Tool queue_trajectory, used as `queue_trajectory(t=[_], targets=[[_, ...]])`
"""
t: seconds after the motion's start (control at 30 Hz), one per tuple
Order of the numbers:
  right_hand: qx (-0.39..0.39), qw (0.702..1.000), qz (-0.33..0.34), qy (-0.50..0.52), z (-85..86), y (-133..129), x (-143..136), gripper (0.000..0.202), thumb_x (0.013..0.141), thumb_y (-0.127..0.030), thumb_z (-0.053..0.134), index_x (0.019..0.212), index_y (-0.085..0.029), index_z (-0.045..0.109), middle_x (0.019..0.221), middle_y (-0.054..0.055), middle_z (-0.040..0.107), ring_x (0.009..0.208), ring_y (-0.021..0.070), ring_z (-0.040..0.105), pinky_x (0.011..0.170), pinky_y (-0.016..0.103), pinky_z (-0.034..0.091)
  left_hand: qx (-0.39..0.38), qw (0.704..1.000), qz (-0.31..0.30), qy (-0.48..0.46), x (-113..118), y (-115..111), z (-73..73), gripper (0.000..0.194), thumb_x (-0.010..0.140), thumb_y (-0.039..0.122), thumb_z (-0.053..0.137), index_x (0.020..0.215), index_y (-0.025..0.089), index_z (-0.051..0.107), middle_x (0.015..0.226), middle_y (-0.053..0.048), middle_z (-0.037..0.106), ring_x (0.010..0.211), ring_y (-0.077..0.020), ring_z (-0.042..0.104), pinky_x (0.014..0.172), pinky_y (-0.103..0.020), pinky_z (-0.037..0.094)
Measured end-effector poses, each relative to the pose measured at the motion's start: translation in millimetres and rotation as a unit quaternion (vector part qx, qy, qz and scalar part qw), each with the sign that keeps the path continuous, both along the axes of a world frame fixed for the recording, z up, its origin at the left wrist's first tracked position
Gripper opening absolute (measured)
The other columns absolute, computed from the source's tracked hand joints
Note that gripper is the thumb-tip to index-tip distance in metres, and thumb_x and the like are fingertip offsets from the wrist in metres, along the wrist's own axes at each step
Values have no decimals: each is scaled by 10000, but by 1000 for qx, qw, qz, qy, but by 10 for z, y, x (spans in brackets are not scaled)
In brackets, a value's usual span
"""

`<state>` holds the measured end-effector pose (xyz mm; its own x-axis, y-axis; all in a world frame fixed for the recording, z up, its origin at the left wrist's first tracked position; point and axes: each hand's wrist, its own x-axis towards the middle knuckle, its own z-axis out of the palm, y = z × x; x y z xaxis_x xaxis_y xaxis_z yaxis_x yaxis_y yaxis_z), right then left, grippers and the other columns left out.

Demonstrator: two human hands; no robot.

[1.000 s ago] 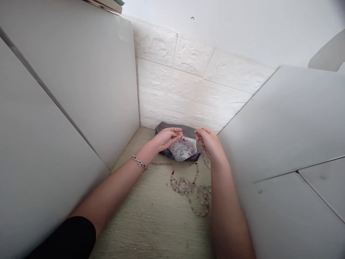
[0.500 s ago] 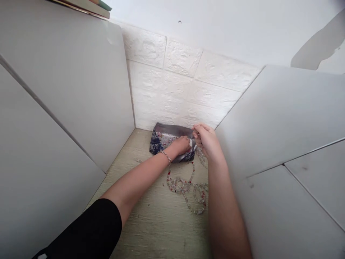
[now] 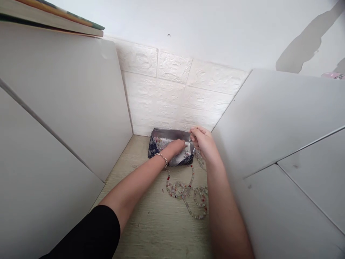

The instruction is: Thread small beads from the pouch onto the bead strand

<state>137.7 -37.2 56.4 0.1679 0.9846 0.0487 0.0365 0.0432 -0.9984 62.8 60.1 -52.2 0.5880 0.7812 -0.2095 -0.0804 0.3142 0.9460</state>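
Observation:
A dark blue patterned box (image 3: 153, 148) with a silvery lining stands against the wall, loose small beads (image 3: 161, 143) lying inside it. My left hand (image 3: 176, 146), with a chain bracelet at the wrist, reaches into the box among the beads; its fingers are curled and what they may hold is hidden. My right hand (image 3: 202, 141) is raised at the box's right corner, thumb and fingertips pinched together on something too small to make out. A long string of beads (image 3: 185, 190), pale with some red ones, lies in loops in front of the box.
White panels (image 3: 67, 97) rise on the left and grey-white panels (image 3: 291, 118) on the right, boxing in the pale wooden surface (image 3: 151, 230). White brick-patterned wall (image 3: 172, 90) closes the back. Books (image 3: 61, 21) lie on top of the left panel.
My left hand has shifted slightly left within the box, uncovering more of the lining at its right end. The right hand keeps its pinch near the corner. The whole view has tilted a little.

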Motion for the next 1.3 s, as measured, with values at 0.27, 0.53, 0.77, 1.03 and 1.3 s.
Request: queue_trajectory(t=[0.27, 0.53, 0.77, 1.03, 1.3], targets=[[30, 994, -25, -100, -146, 108, 82, 182, 685, -347, 483, 679, -173, 538, 527, -49, 464, 398, 52, 312, 401, 208, 242, -101, 983, 106, -107, -282, -55, 316, 236, 823, 143, 383, 595, 147, 442, 489, 36, 428, 407, -33, 377, 418, -131, 325], [53, 962, -40, -265, -323, 181, 70, 233, 700, -298, 486, 777, -166, 662, 817, 39, 668, 765, 159, 576, 697, 270, 403, -235, 924, 137, -269, -534, -280, 363, 255, 756, 29, 345, 923, 38, 537, 859, -144, 607, 827, -155, 617, 746, -222, 505], [78, 947, -21, -311, -344, 179, -10, 226, 702, -258, 480, 764, -189, 687, 801, 28, 682, 731, 158, 590, 667, 261, 410, -157, 944, 106, -270, -652, -370, 376, 344, 707, -73, 397, 980, 53, 566, 952, -120, 624, 919, -134, 599, 837, -193, 472], [72, 936, -41, -341, -356, 186, -48, 249, 709, -313, 467, 731, -174, 673, 666, 18, 643, 593, 127, 520, 583, 245, 360, -138, 962, 142, -191, -628, -304, 311, 175, 809, 180, 480, 805, 62, 609, 517, 7, 513, 397, -19, 443, 373, -95, 381], [64, 938, -48, -339, -369, 193, -55, 254, 713, -313, 452, 749, -167, 657, 668, 23, 627, 603, 128, 507, 607, 245, 364, -217, 932, 121, -264, -578, -342, 269, 596, 597, -121, 283, 1150, 33, 443, 946, -140, 605, 869, -131, 607, 774, -213, 489]])
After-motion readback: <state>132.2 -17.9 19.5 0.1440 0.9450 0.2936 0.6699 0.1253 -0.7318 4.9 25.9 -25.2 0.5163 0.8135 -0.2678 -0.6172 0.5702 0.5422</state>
